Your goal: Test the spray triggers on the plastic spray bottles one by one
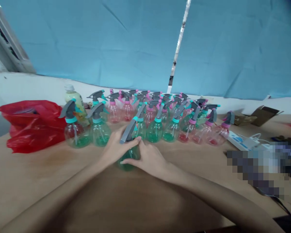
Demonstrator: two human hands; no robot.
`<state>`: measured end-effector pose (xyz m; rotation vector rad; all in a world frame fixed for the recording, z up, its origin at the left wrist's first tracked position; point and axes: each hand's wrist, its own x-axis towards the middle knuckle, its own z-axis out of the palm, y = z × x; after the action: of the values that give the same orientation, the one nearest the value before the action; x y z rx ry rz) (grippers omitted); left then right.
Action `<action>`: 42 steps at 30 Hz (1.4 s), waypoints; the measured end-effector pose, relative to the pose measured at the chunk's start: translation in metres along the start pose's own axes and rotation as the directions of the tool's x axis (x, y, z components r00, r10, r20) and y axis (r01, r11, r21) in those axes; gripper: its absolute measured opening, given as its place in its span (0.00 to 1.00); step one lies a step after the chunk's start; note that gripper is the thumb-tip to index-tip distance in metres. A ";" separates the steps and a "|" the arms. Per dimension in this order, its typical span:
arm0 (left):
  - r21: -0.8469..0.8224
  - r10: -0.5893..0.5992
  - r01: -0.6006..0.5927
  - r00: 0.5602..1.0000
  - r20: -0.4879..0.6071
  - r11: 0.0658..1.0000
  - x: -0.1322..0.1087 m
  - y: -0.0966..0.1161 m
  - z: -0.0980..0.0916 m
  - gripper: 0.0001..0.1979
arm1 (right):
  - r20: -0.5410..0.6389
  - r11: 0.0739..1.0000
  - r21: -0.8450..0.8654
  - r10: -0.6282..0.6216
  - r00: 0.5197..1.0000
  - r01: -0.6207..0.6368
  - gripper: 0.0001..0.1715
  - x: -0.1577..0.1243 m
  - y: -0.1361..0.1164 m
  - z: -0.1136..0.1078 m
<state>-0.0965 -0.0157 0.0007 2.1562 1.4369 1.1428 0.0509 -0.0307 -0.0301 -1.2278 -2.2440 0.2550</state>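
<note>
A green spray bottle [128,166] with a grey and turquoise trigger head stands tilted between my hands, near the middle of the table. My left hand [115,145] is closed around its upper part, just beneath the trigger head. Lower down, my right hand [151,157] grips the round body from the right, thumb across the front. My fingers on the far side of the bottle are hidden. Right behind it, more green spray bottles [155,132] and pink spray bottles [185,134] stand close together in rows.
A red plastic bag [36,126] lies at the left, beside a capped drink bottle [74,100]. To the right are an open cardboard box [264,116], a white power strip [240,140] with cables and a blurred-out dark object [254,174]. Blue sheeting [99,42] covers the wall behind.
</note>
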 end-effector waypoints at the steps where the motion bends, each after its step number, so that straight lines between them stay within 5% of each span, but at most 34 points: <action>1: 0.027 -0.019 0.019 1.000 -0.002 0.999 -0.003 -0.007 -0.006 0.21 | -0.003 1.000 -0.021 -0.016 1.000 0.016 0.43 0.006 -0.005 0.003; 6: 0.027 -0.052 0.054 0.997 -0.056 0.998 -0.027 -0.046 -0.026 0.29 | -0.050 0.989 -0.135 -0.065 0.997 0.058 0.30 0.039 -0.017 0.017; 8: 0.053 -0.067 0.074 0.989 -0.128 0.996 -0.042 -0.060 -0.031 0.29 | -0.070 0.980 -0.189 -0.069 0.995 0.055 0.30 0.051 -0.018 0.022; 12: 0.153 -0.117 0.125 0.991 -0.064 0.980 -0.068 -0.077 -0.038 0.24 | -0.092 0.976 -0.216 -0.022 0.996 0.002 0.35 0.069 -0.019 0.028; 19: 0.116 -0.133 0.129 0.991 0.029 0.985 -0.074 -0.085 -0.037 0.19 | -0.087 0.962 -0.259 0.065 0.994 -0.086 0.43 0.085 -0.022 0.027; 29: 0.061 -0.143 0.136 0.983 0.114 0.989 -0.059 -0.081 -0.023 0.16 | -0.059 0.934 -0.307 0.172 0.983 -0.182 0.35 0.099 -0.025 0.028; 34: -0.027 -0.127 0.132 0.981 0.146 0.991 -0.048 -0.072 -0.020 0.12 | -0.079 0.958 -0.252 0.121 0.990 -0.137 0.41 0.083 -0.023 0.019; 39: -0.056 -0.094 0.105 0.980 0.176 0.993 -0.026 -0.044 -0.019 0.09 | -0.125 0.979 -0.173 0.085 0.989 -0.106 0.34 0.031 -0.012 -0.019; 42: -0.034 -0.046 0.050 0.995 0.090 0.998 -0.007 -0.022 -0.008 0.11 | -0.127 0.977 -0.163 0.117 0.985 -0.137 0.31 -0.004 0.002 -0.041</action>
<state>-0.1178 -0.0129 -0.0114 2.1087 1.4112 1.0343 0.0774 -0.0368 0.0014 -1.4410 -2.1246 0.0372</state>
